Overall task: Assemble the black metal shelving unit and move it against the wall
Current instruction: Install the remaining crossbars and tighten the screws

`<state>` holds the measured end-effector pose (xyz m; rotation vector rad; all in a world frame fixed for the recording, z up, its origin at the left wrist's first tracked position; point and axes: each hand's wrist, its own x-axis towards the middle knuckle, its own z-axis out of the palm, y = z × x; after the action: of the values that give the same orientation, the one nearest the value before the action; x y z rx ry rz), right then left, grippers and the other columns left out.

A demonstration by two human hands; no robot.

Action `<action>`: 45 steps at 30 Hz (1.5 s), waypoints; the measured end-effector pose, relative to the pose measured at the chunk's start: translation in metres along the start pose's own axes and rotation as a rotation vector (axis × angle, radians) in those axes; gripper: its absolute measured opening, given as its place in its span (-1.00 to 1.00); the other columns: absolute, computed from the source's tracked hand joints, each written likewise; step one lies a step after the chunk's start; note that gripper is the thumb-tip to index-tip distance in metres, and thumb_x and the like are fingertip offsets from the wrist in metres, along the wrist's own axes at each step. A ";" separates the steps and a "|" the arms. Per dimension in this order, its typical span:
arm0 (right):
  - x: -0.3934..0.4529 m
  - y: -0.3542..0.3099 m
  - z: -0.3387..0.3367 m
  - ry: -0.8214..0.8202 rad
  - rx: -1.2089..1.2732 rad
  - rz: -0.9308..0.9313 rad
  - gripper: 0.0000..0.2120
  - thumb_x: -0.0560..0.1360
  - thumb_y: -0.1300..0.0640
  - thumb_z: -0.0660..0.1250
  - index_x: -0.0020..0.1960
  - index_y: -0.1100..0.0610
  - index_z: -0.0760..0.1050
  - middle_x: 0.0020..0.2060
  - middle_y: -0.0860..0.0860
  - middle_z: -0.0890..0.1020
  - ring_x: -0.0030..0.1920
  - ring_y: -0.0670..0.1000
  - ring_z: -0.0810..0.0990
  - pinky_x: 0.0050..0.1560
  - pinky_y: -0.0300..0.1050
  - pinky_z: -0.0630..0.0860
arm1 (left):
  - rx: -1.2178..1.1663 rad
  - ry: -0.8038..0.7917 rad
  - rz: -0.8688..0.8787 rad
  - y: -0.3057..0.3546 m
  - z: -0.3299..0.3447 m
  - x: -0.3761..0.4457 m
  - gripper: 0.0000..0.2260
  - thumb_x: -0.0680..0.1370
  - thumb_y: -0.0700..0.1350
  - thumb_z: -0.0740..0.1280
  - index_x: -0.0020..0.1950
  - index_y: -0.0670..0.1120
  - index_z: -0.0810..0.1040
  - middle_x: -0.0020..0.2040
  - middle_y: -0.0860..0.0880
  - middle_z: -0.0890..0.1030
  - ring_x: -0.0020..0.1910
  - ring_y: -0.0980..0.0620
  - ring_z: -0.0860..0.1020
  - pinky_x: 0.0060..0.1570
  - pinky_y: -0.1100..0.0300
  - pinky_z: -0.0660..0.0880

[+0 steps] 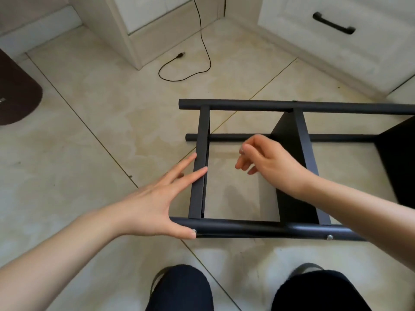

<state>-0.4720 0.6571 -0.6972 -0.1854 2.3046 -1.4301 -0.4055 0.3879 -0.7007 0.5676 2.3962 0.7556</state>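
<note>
Shelving unit [292, 227] on its side, likely stiff, fairly light, slick-painted: best gripped by tubes; left hand [157, 205] splayed flat at 9 o'clock crossbar, right hand [269, 162] loosely curled, empty.

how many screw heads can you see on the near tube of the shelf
2: one screw head at the left thumb tip, another screw head further right on the near tube. More may lie beyond the frame edge.

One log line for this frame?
black metal shelving unit on its side on floor | left hand open, touching end crossbar | right hand empty
</note>
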 end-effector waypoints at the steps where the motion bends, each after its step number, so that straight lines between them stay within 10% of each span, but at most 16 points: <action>1: 0.007 0.000 -0.001 0.013 -0.016 -0.010 -0.84 0.68 0.09 0.13 0.05 0.06 0.48 -0.18 -0.02 0.69 -0.11 -0.07 0.65 -0.10 -0.21 0.60 | 0.094 -0.013 0.015 0.000 -0.005 0.003 0.05 0.25 0.42 0.46 0.48 0.53 -0.24 0.49 0.44 -0.41 0.56 0.31 -0.18 0.45 0.16 0.14; 8: 0.061 -0.015 -0.010 0.123 -0.290 -0.172 -0.70 0.68 0.13 0.01 -0.08 0.24 0.42 -0.24 0.12 0.54 -0.26 0.03 0.46 -0.23 0.02 0.40 | 0.725 -0.087 0.217 0.011 -0.024 0.024 0.13 0.28 0.67 0.07 0.66 0.03 -0.08 0.61 0.08 -0.38 0.51 0.01 -0.53 0.48 -0.02 -0.49; 14: 0.121 -0.029 -0.010 0.183 -0.860 -0.362 -0.74 0.68 0.17 0.00 0.01 0.24 0.42 -0.09 0.14 0.47 -0.04 0.14 0.40 0.00 0.05 0.37 | 0.807 -0.103 0.356 0.013 -0.028 0.037 0.03 0.28 0.67 0.08 0.34 -0.16 0.47 0.56 -0.09 0.29 0.62 -0.06 -0.23 0.53 -0.09 -0.31; 18: 0.146 -0.033 0.009 0.074 -0.951 -0.363 -0.88 0.66 0.21 0.01 -0.04 0.15 0.25 -0.33 0.05 0.36 -0.33 0.10 0.35 -0.33 0.01 0.25 | 0.820 -0.115 0.384 0.008 -0.020 0.040 -0.01 0.25 0.67 0.10 0.16 -0.19 0.51 0.27 -0.11 0.50 0.63 -0.17 -0.02 0.55 -0.15 -0.17; 29: 0.180 -0.018 0.036 0.271 -1.142 -0.341 -0.79 0.67 0.12 0.02 0.21 0.23 0.27 -0.56 -0.03 0.27 -0.58 0.09 0.24 -0.47 -0.10 0.03 | 0.753 -0.155 0.312 0.006 -0.017 0.045 -0.13 0.21 0.65 0.14 -0.06 -0.17 0.43 -0.07 -0.10 0.42 0.29 -0.26 0.40 0.52 -0.28 -0.08; 45: 0.182 -0.020 0.042 0.303 -1.140 -0.267 -0.77 0.64 0.20 0.03 0.25 0.26 0.25 -0.53 -0.01 0.29 -0.56 0.05 0.24 -0.46 -0.14 0.07 | 0.797 -0.089 0.285 0.004 -0.010 0.039 -0.08 0.16 0.67 0.14 -0.04 -0.18 0.48 -0.07 -0.09 0.41 0.30 -0.24 0.41 0.46 -0.43 -0.03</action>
<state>-0.6209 0.5543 -0.7464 -0.6414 3.1684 -0.0477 -0.4407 0.4080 -0.7059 1.2388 2.5013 -0.1681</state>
